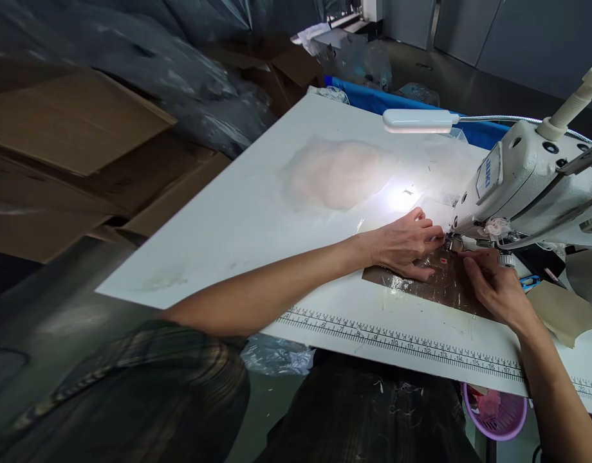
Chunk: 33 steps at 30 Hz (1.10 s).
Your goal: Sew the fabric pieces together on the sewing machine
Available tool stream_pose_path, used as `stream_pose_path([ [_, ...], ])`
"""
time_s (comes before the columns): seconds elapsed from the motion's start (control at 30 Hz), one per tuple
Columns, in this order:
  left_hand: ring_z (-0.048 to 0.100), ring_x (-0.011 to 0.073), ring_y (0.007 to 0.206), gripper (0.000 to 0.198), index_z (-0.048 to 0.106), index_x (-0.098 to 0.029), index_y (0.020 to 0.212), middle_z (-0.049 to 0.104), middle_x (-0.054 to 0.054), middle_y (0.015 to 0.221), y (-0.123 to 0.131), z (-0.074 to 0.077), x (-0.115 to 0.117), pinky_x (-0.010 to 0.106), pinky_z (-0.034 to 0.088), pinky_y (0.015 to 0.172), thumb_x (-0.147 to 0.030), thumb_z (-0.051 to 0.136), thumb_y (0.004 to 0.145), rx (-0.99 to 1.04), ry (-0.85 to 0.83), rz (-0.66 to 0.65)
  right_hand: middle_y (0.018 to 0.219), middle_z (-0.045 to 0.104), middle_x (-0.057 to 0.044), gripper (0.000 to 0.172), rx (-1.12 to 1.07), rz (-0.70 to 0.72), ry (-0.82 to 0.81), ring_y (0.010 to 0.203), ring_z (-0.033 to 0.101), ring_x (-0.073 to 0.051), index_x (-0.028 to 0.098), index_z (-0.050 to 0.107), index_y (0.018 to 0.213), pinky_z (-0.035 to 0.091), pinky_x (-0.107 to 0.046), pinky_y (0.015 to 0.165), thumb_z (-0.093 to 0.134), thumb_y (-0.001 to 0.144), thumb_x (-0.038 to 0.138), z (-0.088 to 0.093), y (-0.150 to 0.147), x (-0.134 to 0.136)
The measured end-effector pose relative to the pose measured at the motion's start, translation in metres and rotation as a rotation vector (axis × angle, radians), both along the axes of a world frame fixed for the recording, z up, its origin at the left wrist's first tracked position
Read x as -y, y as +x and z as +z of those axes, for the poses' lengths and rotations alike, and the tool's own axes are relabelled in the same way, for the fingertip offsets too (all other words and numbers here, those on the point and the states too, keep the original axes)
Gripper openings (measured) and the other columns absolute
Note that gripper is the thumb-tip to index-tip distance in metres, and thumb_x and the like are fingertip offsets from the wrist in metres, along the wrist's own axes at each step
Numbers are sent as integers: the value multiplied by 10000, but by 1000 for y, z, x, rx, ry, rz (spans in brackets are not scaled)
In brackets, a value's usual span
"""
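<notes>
My left hand (408,245) rests at the left of the sewing machine's presser foot (453,242). Its fingers are bent and its thumb lies apart from them, on a shiny brown sheet (441,287). To the right of the foot, my right hand (496,283) has thumb and forefinger close together beneath the machine head. Whatever they pinch is too small or too hidden to make out. The white sewing machine (522,173) stands over both hands. A small red mark (443,261) shows on the brown sheet between them.
A lamp (418,121) on a bendable neck lights the white table (219,238). Along its front edge runs a printed ruler (397,339). Blue scissors (530,281) and a tan piece (564,312) lie at right. Below hangs a purple basket (511,421). Cardboard boxes (69,116) stand left.
</notes>
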State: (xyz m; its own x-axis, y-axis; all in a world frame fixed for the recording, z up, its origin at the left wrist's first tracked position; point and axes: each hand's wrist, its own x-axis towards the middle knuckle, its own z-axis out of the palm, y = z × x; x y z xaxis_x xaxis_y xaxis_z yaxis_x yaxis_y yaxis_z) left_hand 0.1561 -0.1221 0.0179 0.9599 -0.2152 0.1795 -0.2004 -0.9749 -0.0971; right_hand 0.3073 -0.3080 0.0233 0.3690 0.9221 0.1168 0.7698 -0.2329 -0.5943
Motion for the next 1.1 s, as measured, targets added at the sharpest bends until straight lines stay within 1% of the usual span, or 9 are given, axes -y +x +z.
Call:
stream_pose_path([
  [0.13, 540, 238, 862, 563, 630, -107, 1183, 613, 133, 1116, 1, -1, 0, 405, 336, 841, -573, 469, 910, 4, 6, 21, 667, 656, -91, 705, -288, -202, -109, 551, 615, -195, 160, 676, 865, 541, -350, 580, 292, 890, 751, 1, 6, -4],
  [0.23, 536, 246, 870, 574, 625, -104, 1190, 616, 135, 1110, 2, -2, 1, 406, 337, 829, -576, 459, 909, 2, 16, 37, 787, 690, -113, 703, -318, -202, -101, 644, 657, -215, 150, 641, 1009, 565, -373, 633, 350, 866, 774, 4, 5, 1],
  [0.37, 547, 251, 870, 587, 620, -90, 1197, 618, 151, 1127, 3, -3, 1, 408, 348, 817, -574, 444, 916, 0, 26, 59, 1091, 676, -135, 578, -123, -61, 9, 1062, 641, -274, 196, 647, 1095, 543, -451, 900, 416, 902, 690, 1, 4, 25],
  [0.43, 556, 245, 870, 556, 623, -97, 1183, 619, 151, 1143, 4, -5, 1, 413, 356, 830, -555, 424, 938, 9, 12, 72, 1198, 634, -146, 502, 20, -115, 109, 1143, 602, -282, 199, 657, 1100, 524, -479, 948, 450, 920, 619, -9, 2, 39],
  [0.57, 570, 263, 1034, 453, 596, -153, 1197, 585, 148, 1283, 5, -14, 1, 495, 305, 997, -472, 340, 1001, 146, -109, 166, 1184, 600, -155, 343, 258, -96, 303, 1137, 596, -259, 181, 633, 1187, 528, -485, 966, 473, 958, 380, -36, -10, 55],
  [0.7, 496, 297, 1251, 430, 490, -177, 1343, 473, 166, 1459, 12, -23, -6, 560, 246, 1077, -367, 273, 1024, 162, -229, 347, 1208, 550, -154, 293, 394, -11, 392, 1111, 600, -243, 190, 638, 1184, 554, -462, 933, 469, 960, 277, -48, -18, 56],
  [0.83, 389, 355, 1377, 457, 456, -182, 1410, 367, 150, 1556, 28, -18, -28, 551, 292, 1079, -356, 332, 1006, -48, -232, 269, 1129, 571, -131, 263, 411, 1, 435, 1020, 630, -220, 191, 660, 1113, 585, -415, 861, 459, 969, 280, -51, -15, 53],
  [0.93, 403, 315, 1395, 437, 496, -234, 1396, 412, 101, 1541, 44, -8, -45, 488, 318, 1103, -351, 417, 983, -118, -251, 206, 1114, 587, -135, 271, 424, 11, 463, 1010, 635, -227, 182, 670, 1089, 590, -402, 830, 451, 972, 293, -56, -12, 52],
  [1.1, 526, 236, 1305, 327, 623, -278, 1258, 520, 45, 1466, 49, -2, -50, 407, 365, 1096, -340, 508, 957, 24, -252, 245, 1103, 608, -145, 300, 433, 32, 469, 985, 656, -239, 174, 677, 1096, 598, -406, 820, 448, 978, 329, -67, -4, 53],
])
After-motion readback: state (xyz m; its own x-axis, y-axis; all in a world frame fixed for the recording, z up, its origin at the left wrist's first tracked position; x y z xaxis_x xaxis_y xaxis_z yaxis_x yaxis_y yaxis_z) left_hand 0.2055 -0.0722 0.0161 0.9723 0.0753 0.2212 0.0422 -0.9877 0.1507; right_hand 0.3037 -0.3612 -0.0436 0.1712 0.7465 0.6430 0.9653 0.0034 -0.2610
